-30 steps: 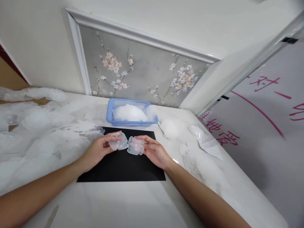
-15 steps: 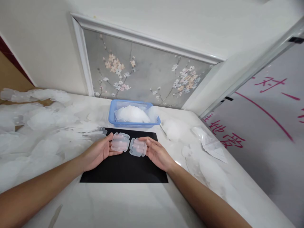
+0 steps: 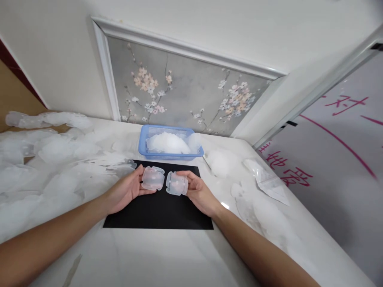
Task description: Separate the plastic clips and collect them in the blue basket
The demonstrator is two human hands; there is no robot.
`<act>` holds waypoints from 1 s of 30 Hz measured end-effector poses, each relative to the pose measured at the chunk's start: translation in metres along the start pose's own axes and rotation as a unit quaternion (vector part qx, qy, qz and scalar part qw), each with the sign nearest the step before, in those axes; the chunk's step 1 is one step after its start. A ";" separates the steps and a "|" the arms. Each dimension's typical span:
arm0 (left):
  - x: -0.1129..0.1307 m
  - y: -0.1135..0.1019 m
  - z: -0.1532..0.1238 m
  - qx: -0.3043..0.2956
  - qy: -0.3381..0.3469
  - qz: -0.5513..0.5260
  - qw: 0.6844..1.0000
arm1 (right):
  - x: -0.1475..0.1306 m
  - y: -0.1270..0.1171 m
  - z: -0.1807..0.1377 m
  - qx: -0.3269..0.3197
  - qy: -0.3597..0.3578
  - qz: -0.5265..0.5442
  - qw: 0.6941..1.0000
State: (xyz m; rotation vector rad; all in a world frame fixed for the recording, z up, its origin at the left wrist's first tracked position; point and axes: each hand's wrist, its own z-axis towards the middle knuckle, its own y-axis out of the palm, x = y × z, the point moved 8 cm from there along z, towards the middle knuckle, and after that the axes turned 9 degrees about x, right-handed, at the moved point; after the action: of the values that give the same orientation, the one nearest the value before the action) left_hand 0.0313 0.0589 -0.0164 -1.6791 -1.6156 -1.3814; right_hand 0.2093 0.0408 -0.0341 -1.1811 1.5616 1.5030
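Observation:
Over a black mat (image 3: pixel 158 213), my left hand (image 3: pixel 125 193) holds a translucent, rounded-square plastic piece (image 3: pixel 153 178) with notched corners, its fingers showing faintly behind. A similar translucent plastic piece (image 3: pixel 176 183) is gripped by my right hand (image 3: pixel 202 195), thumb and fingers at its right edge. The two pieces are close side by side with a narrow gap between them. Just beyond the mat stands a blue basket (image 3: pixel 142 147) with whitish translucent pieces (image 3: pixel 169 142) heaped in it.
Many translucent pieces (image 3: pixel 60 159) are spread in piles across the left of the white marbled table (image 3: pixel 143 259). More pieces (image 3: pixel 266 211) lie on the right, near a clear plastic bag (image 3: pixel 266 181). A wall with a framed floral panel (image 3: pixel 185 87) borders the back; a whiteboard (image 3: pixel 338 159) stands right.
The piece in my right hand has turned slightly and sits a little farther from the left one. My left hand keeps its grip. The whole view has shifted slightly.

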 end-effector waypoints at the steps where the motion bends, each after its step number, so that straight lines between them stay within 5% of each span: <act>1: 0.000 0.000 -0.001 0.002 0.001 0.000 1.000 | 0.001 -0.002 0.001 0.009 0.004 0.001 1.000; 12: -0.001 -0.002 -0.003 0.007 0.056 0.134 0.989 | 0.002 -0.006 0.004 0.028 0.037 0.078 0.996; 19: -0.002 -0.019 0.003 0.112 0.042 0.040 0.992 | 0.006 -0.008 0.010 0.014 0.069 0.107 0.992; 30: -0.004 -0.014 0.000 0.092 0.021 0.021 0.995 | 0.006 -0.008 0.006 0.012 0.057 0.081 0.995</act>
State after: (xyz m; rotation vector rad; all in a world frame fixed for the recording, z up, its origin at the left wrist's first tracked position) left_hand 0.0192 0.0599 -0.0247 -1.5588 -1.6222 -1.2004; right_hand 0.2138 0.0463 -0.0432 -1.1691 1.7847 1.5367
